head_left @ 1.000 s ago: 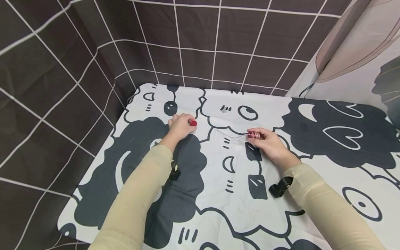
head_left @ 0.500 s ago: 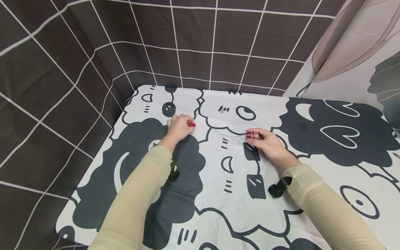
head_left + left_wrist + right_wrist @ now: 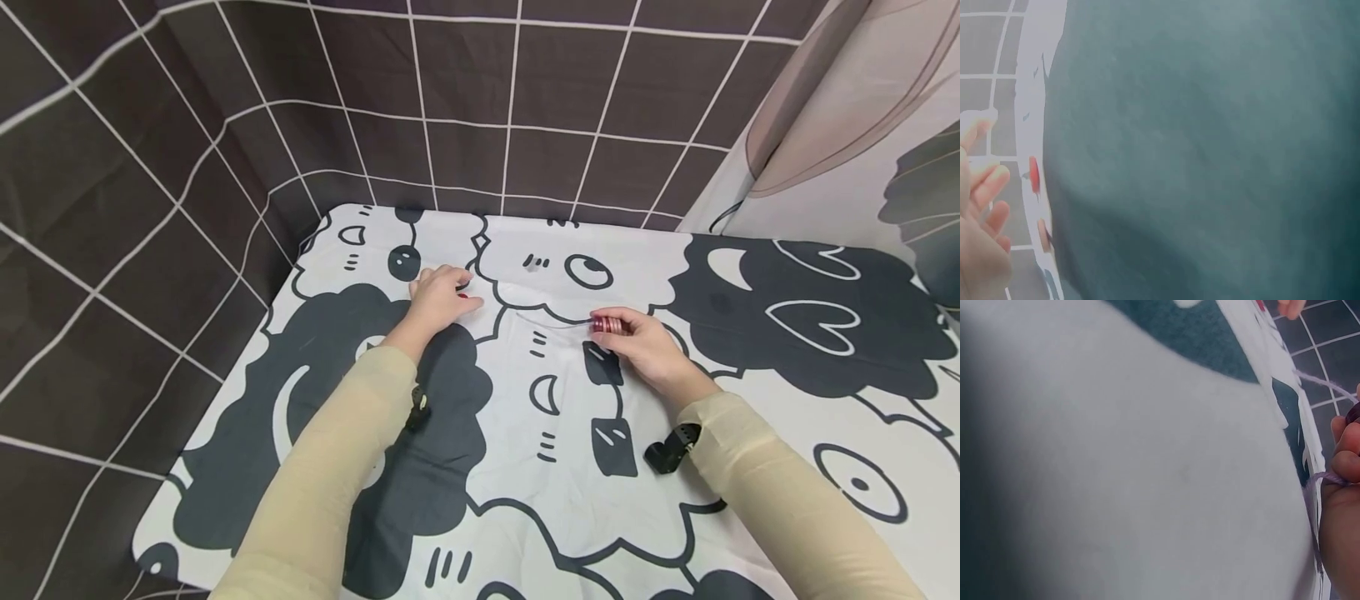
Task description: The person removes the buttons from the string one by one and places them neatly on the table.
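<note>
A dark brown cloth (image 3: 465, 154) with white grid lines hangs along the far and left sides. In front of it spreads a white and dark grey cloth (image 3: 517, 454) printed with cartoon faces. A pale curtain (image 3: 832, 158) with large leaf shapes hangs at the far right. Two cream sleeves (image 3: 322, 475) reach in from the near side, each arm wearing a small black camera (image 3: 671, 450) at the wrist.

The right hand (image 3: 647, 346), right of centre, has its thumb and fingers closed on a short stack of dark red beads (image 3: 606, 325). The left hand (image 3: 438, 298), farther left and slightly farther away, has its thumb and fingers spread apart and grips nothing. A thin pale purple string (image 3: 1319, 379) runs leftward from the beads over the printed cloth. Smallest is a red piece (image 3: 462, 296), partly hidden between the left thumb and fingers; whether they touch it, I cannot tell.
</note>
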Demonstrator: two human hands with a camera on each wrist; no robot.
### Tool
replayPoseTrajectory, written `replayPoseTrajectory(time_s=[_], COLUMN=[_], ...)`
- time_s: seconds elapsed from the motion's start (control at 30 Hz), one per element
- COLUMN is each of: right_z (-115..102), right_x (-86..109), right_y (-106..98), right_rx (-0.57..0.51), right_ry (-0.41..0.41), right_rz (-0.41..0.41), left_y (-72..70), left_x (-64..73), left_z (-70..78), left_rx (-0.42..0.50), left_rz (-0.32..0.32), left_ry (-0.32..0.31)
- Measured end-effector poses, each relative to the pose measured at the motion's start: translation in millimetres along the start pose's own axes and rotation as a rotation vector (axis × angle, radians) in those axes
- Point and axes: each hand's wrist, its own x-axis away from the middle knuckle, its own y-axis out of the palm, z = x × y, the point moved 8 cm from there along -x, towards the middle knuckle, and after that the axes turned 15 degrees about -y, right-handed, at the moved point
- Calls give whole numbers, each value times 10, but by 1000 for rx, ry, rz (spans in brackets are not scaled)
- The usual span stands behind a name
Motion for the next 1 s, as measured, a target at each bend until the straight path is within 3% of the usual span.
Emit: replayPoseTrajectory(time_s=[0.43, 0.7, 0.87, 1.0], right_z=[13, 16, 31, 32], right_x=[-14, -9, -2, 5], right_y=[-21, -12, -4, -5], right_rx=[13, 10, 30, -13], right_ry=[7, 7, 6, -1], right_rz=[0, -10, -17, -6], left_y=[97, 199, 250, 252], left_x=[2, 71, 122, 170], left_z=[218, 290, 402, 527], left_rx=[57, 42, 75, 139], left_rz=[-113, -250, -297, -321], left_ry=[91, 84, 156, 224])
